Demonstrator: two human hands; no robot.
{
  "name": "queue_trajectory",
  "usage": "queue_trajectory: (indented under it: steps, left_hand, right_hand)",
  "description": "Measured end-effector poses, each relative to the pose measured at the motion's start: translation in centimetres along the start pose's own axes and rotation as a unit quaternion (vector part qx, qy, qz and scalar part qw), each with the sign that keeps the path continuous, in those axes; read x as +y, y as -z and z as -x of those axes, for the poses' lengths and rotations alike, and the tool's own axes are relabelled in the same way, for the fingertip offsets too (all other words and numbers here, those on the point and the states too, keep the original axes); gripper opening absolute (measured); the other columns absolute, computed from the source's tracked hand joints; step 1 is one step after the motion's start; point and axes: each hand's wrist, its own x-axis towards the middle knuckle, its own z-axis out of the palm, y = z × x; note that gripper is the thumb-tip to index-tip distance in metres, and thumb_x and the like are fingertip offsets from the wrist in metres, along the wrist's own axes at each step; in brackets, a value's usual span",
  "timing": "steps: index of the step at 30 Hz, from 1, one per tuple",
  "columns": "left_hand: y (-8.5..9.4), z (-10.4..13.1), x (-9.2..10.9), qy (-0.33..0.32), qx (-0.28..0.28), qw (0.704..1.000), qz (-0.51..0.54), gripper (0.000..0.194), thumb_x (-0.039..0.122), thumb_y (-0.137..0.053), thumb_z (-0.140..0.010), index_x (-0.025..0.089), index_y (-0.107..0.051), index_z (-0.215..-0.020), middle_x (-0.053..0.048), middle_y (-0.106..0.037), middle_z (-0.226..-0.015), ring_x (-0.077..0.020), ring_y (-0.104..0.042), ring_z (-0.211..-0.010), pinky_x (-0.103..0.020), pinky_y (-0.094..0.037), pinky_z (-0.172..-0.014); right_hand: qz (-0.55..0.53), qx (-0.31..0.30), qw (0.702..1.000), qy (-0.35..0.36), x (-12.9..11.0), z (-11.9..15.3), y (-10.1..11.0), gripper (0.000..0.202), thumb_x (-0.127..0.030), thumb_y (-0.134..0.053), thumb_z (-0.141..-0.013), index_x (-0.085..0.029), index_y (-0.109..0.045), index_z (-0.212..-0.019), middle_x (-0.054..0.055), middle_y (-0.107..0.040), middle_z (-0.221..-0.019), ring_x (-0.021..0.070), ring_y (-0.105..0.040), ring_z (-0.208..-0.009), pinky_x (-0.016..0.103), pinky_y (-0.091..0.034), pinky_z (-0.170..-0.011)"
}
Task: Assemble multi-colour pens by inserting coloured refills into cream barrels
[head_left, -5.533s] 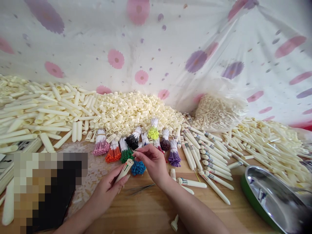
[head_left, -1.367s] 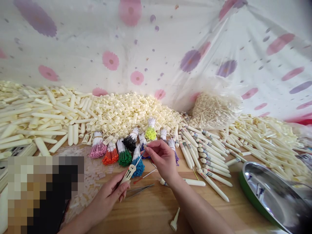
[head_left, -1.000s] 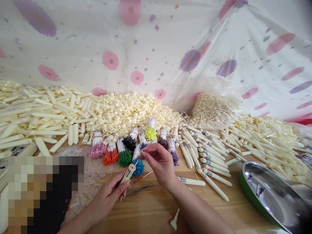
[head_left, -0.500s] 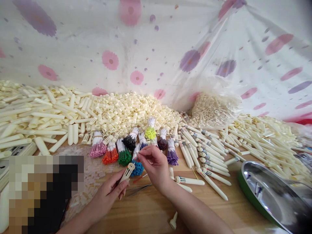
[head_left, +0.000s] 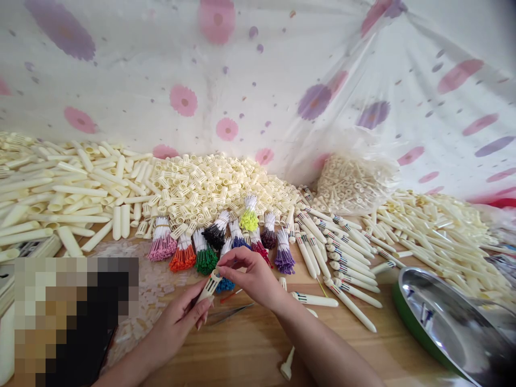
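My left hand point(head_left: 183, 314) is closed around a cream slotted pen barrel piece point(head_left: 209, 286), holding it tilted with its open end up. My right hand point(head_left: 252, 274) pinches at the rim of that open end; whatever sits between its fingertips is too small to make out. A speck of red shows at a slot near the top. Just behind my hands stand bundles of white-stemmed pen refills with coloured ends, among them green point(head_left: 206, 260), orange point(head_left: 182, 259), pink point(head_left: 162, 248) and purple point(head_left: 285, 259). The blue bundle point(head_left: 224, 285) is partly hidden by my right hand.
Slotted barrel pieces point(head_left: 226, 183) are heaped at the back, long cream tubes point(head_left: 76, 191) to the left. Multicolour pens point(head_left: 350, 285) lie right of my hands, beside a green-sided metal pan point(head_left: 407, 312). Tweezers point(head_left: 231, 314) and a cream plunger-like part point(head_left: 287, 365) rest on the wooden table.
My right hand has moved left and slightly down, bringing its fingertips to the barrel piece's open end. The red refill bundle behind it shows more. My left hand has stayed almost still.
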Motion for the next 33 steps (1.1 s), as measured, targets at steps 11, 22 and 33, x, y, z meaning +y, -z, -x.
queue_trajectory:
  steps: [11, 22, 33]
  left_hand:
    - [0.0, 0.0, 0.0, 0.003, 0.027, 1.0, 0.001, 0.056, 0.053, -0.052, -0.079, 0.017, -0.054, -0.123, 0.002, -0.054, -0.062, -0.0146, -0.048, -0.058, -0.026, -0.04, -0.055]
    - [-0.1, 0.1, 0.3, 0.0, 0.005, 0.999, -0.04, 0.05, 0.049, -0.049, -0.083, 0.017, -0.054, -0.12, 0.003, -0.051, -0.062, -0.0147, -0.047, -0.059, -0.026, -0.04, -0.057]
    - [-0.4, 0.0, 0.8, 0.01, -0.01, 1.0, -0.002, 0.055, 0.055, -0.052, -0.078, 0.014, -0.058, -0.115, 0.003, -0.05, -0.06, -0.0131, -0.046, -0.055, -0.025, -0.039, -0.053]
  right_hand:
    - [0.127, 0.039, 0.99, 0.056, -0.3, 0.1, -0.1, 0.024, -0.041, -0.065, -0.077, -0.019, -0.067, -0.066, 0.002, -0.059, -0.066, 0.0157, -0.052, -0.072, 0.027, -0.042, -0.065]
    - [0.17, -0.105, 0.978, 0.062, -1.4, 0.2, 0.8, 0.038, -0.046, -0.05, -0.086, -0.016, -0.065, -0.067, 0.0, -0.051, -0.066, 0.0119, -0.05, -0.063, 0.022, -0.04, -0.058]
    - [0.193, -0.128, 0.972, 0.042, -1.9, 0.4, 1.0, 0.043, -0.044, -0.042, -0.091, -0.016, -0.056, -0.061, 0.0, -0.047, -0.065, 0.0109, -0.047, -0.061, 0.021, -0.037, -0.056]
